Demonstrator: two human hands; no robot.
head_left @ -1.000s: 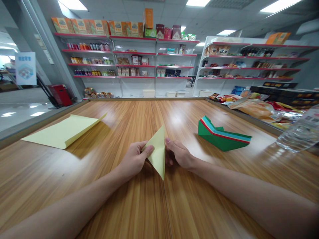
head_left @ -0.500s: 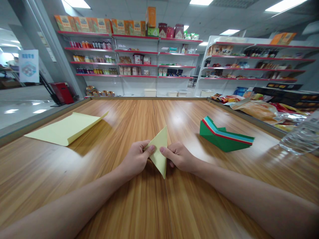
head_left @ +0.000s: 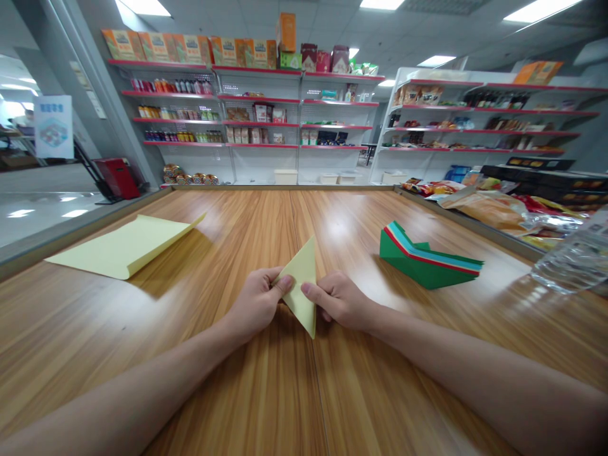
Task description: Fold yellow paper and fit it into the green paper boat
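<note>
Between my hands is a pale yellow piece of paper (head_left: pixel 302 305), folded into a triangle, with one point up and another down. My left hand (head_left: pixel 259 297) pinches its left corner, thumb on the face toward me. My right hand (head_left: pixel 341 299) grips the right edge, its thumb pressed on the front and the other fingers curled behind. The fingers behind the paper are mostly hidden. To the right stands a folded green paper boat (head_left: pixel 422 263) with red, white and blue stripes along its rim. A larger yellow sheet (head_left: pixel 126 244) with a curled edge lies on the left.
The wooden table (head_left: pixel 256 392) has a raised edge. At the right are a clear plastic bottle (head_left: pixel 572 259), snack bags (head_left: pixel 491 212) and stacked black boxes (head_left: pixel 546 183). Shelves of goods (head_left: pixel 259 101) stand beyond the table, and a red box-shaped object (head_left: pixel 118 178) is on the floor at left.
Both hands and the folded paper have shifted very slightly left in the view, and the surroundings shift a little with them. The grip on the paper looks the same.
</note>
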